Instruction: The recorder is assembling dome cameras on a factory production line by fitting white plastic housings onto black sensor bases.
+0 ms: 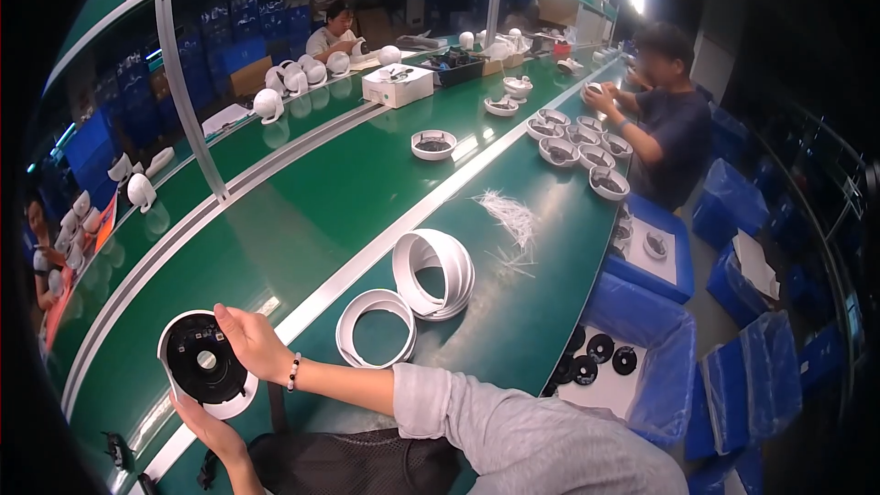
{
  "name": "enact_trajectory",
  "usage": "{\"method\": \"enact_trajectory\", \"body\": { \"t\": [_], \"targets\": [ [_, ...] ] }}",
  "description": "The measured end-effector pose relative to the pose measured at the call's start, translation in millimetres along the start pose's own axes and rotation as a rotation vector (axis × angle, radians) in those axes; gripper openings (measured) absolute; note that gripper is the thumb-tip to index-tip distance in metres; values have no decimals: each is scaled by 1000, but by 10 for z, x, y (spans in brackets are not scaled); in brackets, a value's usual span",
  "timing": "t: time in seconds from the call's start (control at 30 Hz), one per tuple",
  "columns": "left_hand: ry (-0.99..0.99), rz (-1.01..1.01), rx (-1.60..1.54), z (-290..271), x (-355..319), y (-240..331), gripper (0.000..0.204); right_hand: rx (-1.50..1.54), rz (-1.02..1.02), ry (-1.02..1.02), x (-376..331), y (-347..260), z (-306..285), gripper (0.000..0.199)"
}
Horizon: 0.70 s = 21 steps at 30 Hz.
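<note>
Both my hands hold a white round housing [231,407] with a black disc [220,383] set inside it, at the lower left. My right hand [255,344], beaded bracelet at the wrist, grips its upper right side with the thumb on the rim. My left hand [213,429] supports it from below; part of its fingers is hidden behind the housing. To the right on the bench, a single white ring [346,335] leans against a stack of white rings [461,284].
Thin white strips [509,220] lie beyond the rings. Several white housings with dark insides [579,136] sit near a co-worker [674,119]. A blue bin [655,321] at right holds black discs [600,346]. A green conveyor [302,220] runs alongside. Dark mesh fabric [357,467] lies below my arm.
</note>
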<state>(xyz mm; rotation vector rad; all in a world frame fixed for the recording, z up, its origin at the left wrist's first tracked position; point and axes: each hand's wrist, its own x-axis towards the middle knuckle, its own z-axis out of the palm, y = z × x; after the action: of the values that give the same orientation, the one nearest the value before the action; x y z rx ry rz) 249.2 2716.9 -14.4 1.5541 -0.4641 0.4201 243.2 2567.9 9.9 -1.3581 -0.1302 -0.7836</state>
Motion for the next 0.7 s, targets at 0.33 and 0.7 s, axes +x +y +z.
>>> {"method": "enact_trajectory", "body": {
  "t": [0.33,0.7],
  "targets": [
    [-43,-558,-177,-91,540,-605,50,-553,-321,-228,-51,-805,-322,68],
    [-41,-854,-115,-150,945,-1286,53,-1491,29,-839,-186,-838,-1555,110]
  ]
}}
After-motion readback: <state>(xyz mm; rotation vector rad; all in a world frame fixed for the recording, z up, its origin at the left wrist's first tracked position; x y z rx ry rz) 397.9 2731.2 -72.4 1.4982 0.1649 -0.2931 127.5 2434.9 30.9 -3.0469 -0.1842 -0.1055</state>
